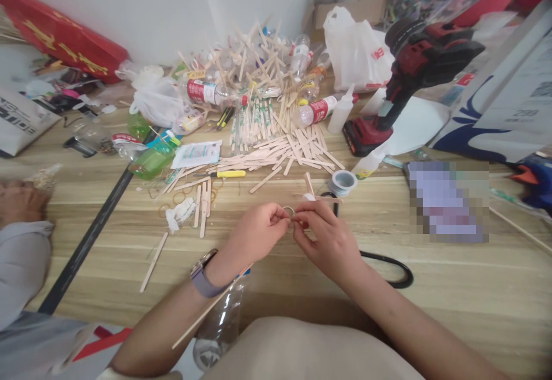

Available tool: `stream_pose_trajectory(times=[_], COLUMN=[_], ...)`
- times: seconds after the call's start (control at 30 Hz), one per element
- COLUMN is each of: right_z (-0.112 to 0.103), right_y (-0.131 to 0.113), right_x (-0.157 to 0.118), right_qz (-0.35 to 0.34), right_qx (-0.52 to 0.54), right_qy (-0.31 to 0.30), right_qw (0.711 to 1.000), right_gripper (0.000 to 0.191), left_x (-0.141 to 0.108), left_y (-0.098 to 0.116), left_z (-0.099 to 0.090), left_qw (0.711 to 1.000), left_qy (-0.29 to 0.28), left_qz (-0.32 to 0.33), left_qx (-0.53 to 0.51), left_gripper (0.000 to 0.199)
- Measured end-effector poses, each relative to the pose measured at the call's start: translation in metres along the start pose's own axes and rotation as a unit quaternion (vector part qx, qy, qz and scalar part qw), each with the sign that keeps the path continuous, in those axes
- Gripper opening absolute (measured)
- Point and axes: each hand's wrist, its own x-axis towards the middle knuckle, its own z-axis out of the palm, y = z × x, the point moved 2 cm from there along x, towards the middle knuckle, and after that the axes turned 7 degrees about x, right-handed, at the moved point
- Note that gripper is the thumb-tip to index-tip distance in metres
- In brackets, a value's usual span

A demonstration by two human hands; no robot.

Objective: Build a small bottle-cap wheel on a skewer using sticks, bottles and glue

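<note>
My left hand (263, 227), with a watch (204, 265) on its wrist, is pinched at the centre of the table. Touching its fingertips is my right hand (323, 233), also in a pinch. Between them shows a small pale ring-shaped piece (288, 210); the fingertips hide the rest of it. Just behind my right hand lie crossed wooden sticks (309, 185) and a grey tape roll (344, 182). A thin stick (207, 313) slants across my left forearm, above a clear plastic bottle (222, 325).
Piled sticks (276, 153) and bottles (207, 91) fill the back. A yellow cutter (230, 173) lies before them. A red power drill (371, 133) stands right of centre, a blurred-out phone (446, 202) further right. Another person's hand (21, 203) rests at far left.
</note>
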Motion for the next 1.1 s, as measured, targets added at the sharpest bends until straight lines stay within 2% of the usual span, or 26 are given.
stream_pose_trajectory(times=[1.1], right_z=[-0.0026], right_y=[0.0036], right_x=[0.0022], right_qz=[-0.009], right_qx=[0.039], right_qy=[-0.021], right_qw=[0.999], right_gripper=[0.012], left_x=[0.0004], left_y=[0.0018], left_z=[-0.0022], left_qw=[1.0], left_qy=[-0.017], left_qz=[-0.004], left_qx=[-0.026], left_gripper=[0.014])
